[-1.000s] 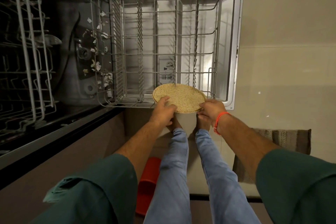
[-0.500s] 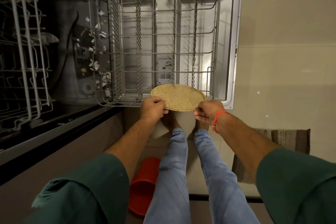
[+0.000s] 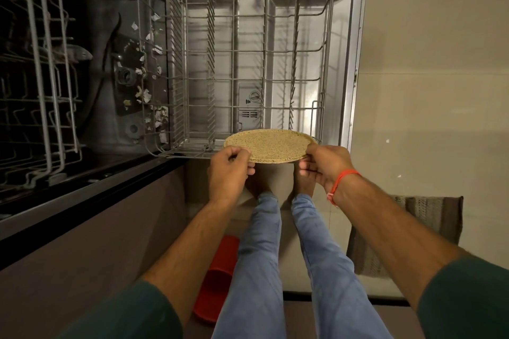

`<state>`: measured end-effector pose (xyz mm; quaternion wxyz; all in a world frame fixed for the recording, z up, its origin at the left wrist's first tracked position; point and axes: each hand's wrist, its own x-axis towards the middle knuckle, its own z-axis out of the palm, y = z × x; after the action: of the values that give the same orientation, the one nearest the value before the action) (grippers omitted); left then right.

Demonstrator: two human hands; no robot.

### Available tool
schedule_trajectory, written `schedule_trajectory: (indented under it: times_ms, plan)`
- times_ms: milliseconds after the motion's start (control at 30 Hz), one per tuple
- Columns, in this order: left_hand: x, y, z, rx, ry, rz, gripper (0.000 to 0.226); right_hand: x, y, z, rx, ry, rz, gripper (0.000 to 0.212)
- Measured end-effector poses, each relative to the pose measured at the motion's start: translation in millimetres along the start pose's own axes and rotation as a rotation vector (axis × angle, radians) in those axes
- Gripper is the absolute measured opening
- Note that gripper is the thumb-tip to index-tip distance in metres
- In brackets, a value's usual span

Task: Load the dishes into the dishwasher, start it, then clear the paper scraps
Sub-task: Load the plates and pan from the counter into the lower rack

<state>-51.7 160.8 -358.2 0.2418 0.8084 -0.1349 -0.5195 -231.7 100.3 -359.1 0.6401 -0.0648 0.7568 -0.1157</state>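
Since a second ago we have lifted the round speckled tan plate (image 3: 268,146) and levelled it, so it now lies nearly flat. Our left hand (image 3: 228,170) pinches its near-left rim; our right hand (image 3: 322,165) pinches the near-right rim. It sits just ahead of both hands, over the near edge of the grey wire lower rack (image 3: 248,58). We judge it stiff, light and breakable, best gripped at opposite rims. Being round, it has no long axis; its face points up.
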Motion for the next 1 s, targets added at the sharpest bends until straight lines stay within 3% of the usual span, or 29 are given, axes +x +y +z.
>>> schedule_trajectory:
  times_ms: [867, 933, 1000]
  plan:
    - [44, 0, 15, 0.055, -0.162, -0.181, 0.022, 49, -3, 20, -0.228, 0.093, 0.046, 0.021]
    - [44, 1, 16, 0.044, -0.154, -0.184, 0.030, 51, -3, 18, -0.249, 0.083, 0.046, 0.025]
    - [42, 1, 15, 0.067, -0.140, -0.159, 0.041, 52, -4, 15, -0.282, 0.076, 0.030, 0.043]
